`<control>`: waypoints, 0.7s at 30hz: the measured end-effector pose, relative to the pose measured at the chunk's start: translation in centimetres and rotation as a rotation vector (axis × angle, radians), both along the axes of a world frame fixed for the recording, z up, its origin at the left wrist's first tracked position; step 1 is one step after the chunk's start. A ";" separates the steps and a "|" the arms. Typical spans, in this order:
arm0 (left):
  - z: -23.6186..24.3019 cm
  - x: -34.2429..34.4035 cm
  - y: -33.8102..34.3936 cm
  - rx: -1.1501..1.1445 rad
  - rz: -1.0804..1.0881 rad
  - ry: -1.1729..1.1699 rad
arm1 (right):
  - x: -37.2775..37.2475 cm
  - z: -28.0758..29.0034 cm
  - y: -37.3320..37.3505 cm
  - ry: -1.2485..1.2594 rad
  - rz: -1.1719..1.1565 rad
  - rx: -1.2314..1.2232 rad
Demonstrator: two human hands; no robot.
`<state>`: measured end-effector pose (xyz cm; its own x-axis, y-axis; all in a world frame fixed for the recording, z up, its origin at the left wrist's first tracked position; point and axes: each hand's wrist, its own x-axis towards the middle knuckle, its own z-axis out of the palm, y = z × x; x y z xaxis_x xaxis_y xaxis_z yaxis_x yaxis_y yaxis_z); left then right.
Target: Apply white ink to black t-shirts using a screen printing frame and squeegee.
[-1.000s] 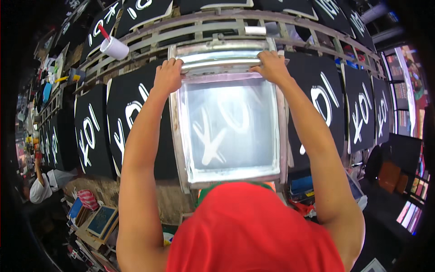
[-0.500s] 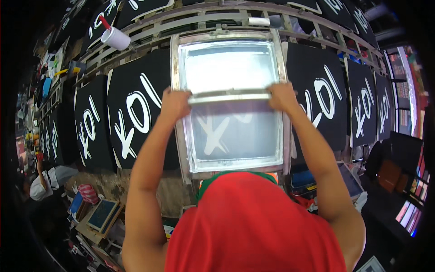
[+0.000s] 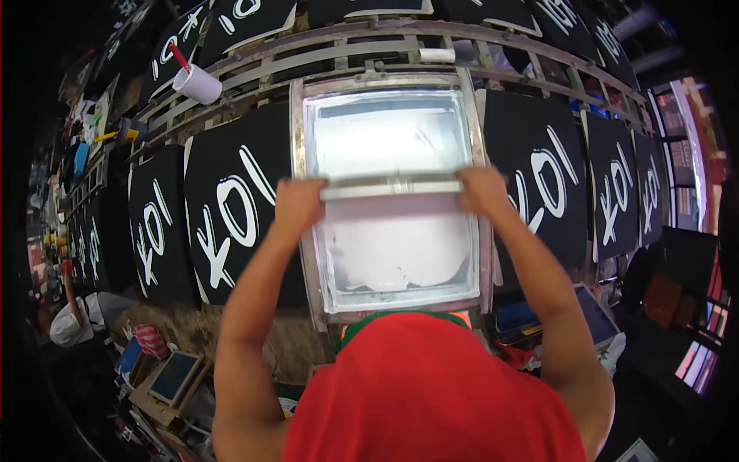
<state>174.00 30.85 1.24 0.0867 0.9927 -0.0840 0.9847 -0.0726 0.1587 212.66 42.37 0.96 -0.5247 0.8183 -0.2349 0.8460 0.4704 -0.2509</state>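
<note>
A screen-printing frame [image 3: 300,142] lies flat before me, its mesh smeared with white ink [image 3: 396,242]. Across its middle runs a long pale squeegee [image 3: 391,185], held level. My left hand [image 3: 301,202] is closed around the squeegee's left end, while the right end sits in the grip of my right hand [image 3: 484,192]. Both hands are slightly blurred. Black panels with bold white brush-style lettering flank the frame, one panel [image 3: 208,158] on the left and another panel [image 3: 531,115] on the right. Whatever lies under the mesh is hidden by ink.
Beyond the frame, metal rails [image 3: 308,60] cross the table, with a white cup [image 3: 198,85] holding something red and a white roll [image 3: 438,55]. Smaller framed screens [image 3: 174,377] lean at lower left. Another person [image 3: 71,329] is at far left. A brown seat-like object [image 3: 662,299] stands right.
The squeegee and both hands sit slightly closer to me. White ink now covers the near half of the mesh, where lettering showed through before. The whole view has shifted a little.
</note>
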 end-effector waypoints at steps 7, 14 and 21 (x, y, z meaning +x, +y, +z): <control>-1.6 -3.5 18.0 -0.081 0.207 0.129 | -6.9 -1.2 17.7 -0.122 -0.043 0.097; -2.8 1.7 -1.4 -0.079 0.018 0.019 | 0.7 -0.6 -2.3 -0.194 -0.058 -0.091; -0.2 5.7 -18.1 -0.312 0.074 -0.137 | 6.1 0.7 -18.3 -0.147 0.027 -0.345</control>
<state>179.70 12.76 1.08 0.0472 0.9251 -0.3768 0.9534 0.0708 0.2934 218.77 24.06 1.67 -0.4856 0.6639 -0.5688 0.8730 0.4023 -0.2758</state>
